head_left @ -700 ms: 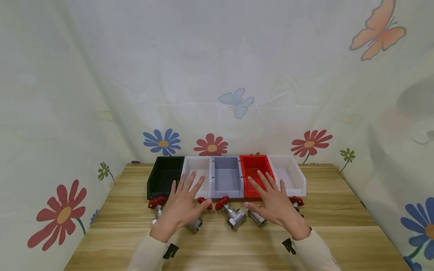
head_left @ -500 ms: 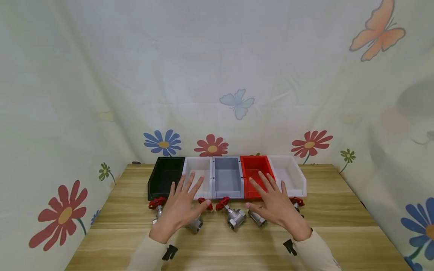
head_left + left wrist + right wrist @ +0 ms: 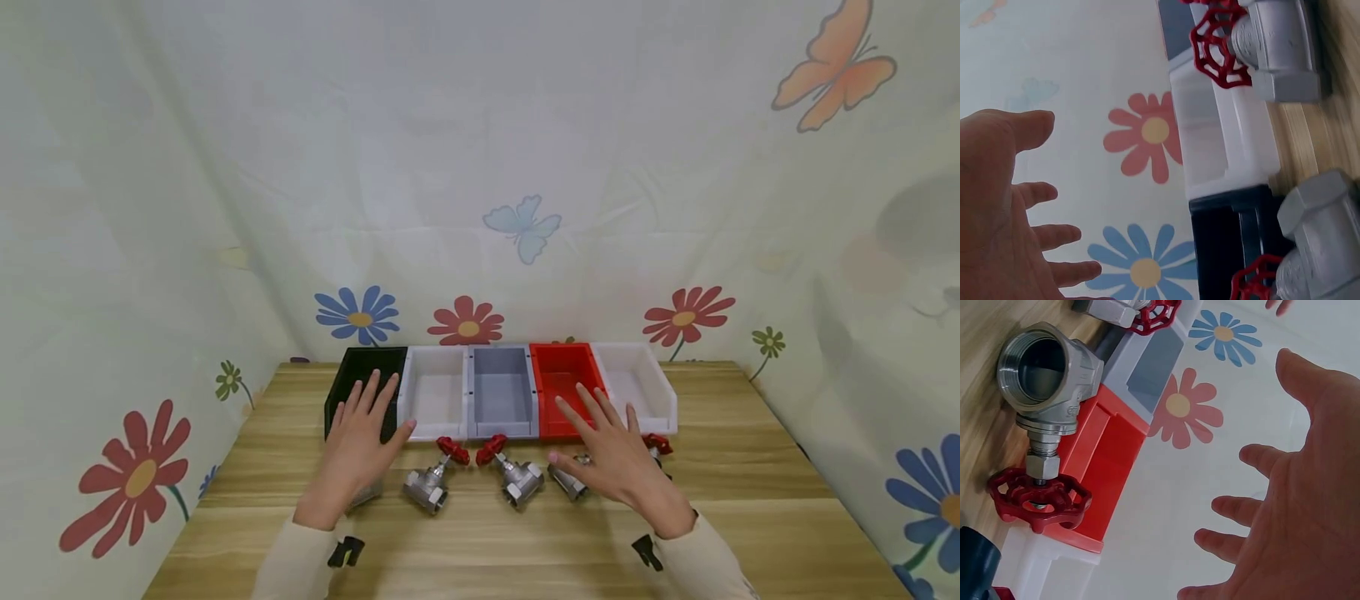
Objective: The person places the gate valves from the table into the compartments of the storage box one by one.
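My left hand (image 3: 351,454) hovers with spread fingers over the front of the black bin (image 3: 386,357), holding nothing. Under it a metal valve (image 3: 367,493) is mostly covered. Just right of that hand lies another steel valve (image 3: 426,487) with a red handwheel (image 3: 453,451). A third valve (image 3: 521,482) rests on the table in front of the grey bin (image 3: 502,392). My right hand (image 3: 618,462), fingers also spread, is over a valve (image 3: 567,482) before the red bin (image 3: 562,367); its handwheel (image 3: 1041,501) shows in the right wrist view. Neither hand touches anything visible.
A white bin (image 3: 435,387) stands between the black and grey ones, and another white bin (image 3: 641,387) ends the row at right. A red handwheel (image 3: 657,443) pokes out beside the right hand. Behind the wooden table (image 3: 480,550) hangs a flowered cloth (image 3: 420,208).
My left hand has moved left, from before the white bin to the black one, uncovering one valve and covering another. The right hand has shifted slightly right.
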### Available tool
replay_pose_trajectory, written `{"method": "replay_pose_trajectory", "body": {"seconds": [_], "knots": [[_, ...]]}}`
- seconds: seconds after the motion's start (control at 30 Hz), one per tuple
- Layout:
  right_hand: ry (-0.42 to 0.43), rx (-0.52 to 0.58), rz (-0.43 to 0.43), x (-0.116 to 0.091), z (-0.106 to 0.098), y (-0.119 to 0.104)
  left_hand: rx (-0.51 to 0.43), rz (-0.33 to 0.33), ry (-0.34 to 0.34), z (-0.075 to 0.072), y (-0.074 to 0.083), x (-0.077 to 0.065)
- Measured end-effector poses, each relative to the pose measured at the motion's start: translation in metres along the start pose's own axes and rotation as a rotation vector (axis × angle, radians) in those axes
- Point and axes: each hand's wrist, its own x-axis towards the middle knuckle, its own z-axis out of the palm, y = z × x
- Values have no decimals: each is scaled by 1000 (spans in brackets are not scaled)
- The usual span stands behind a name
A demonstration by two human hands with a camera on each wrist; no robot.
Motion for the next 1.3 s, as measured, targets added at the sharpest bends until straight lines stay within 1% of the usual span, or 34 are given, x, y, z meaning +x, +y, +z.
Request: {"method": "replay_pose_trajectory", "body": {"seconds": [0.17,0.4,0.5,0.6,0.7,0.83,0.97,1.3], "knots": [[0,-2,1,-2,2,2,-18,-12,17,-2,-12,-1],[-12,-1,10,-3,6,4,-7,-45,8,-4,-23,-1],[-15,9,12,-4,6,5,-10,-58,15,-4,-28,-1],[-18,15,16,-6,6,6,-27,-79,30,-4,-39,1],[-35,14,41,-8,6,7,-72,-115,39,-2,-54,3],[-43,17,61,-11,7,9,-131,-173,14,1,-75,8],[-29,22,59,-15,9,13,-164,-211,-30,5,-89,11],[-14,21,71,-22,13,27,-224,-206,-64,11,-106,16]]}}
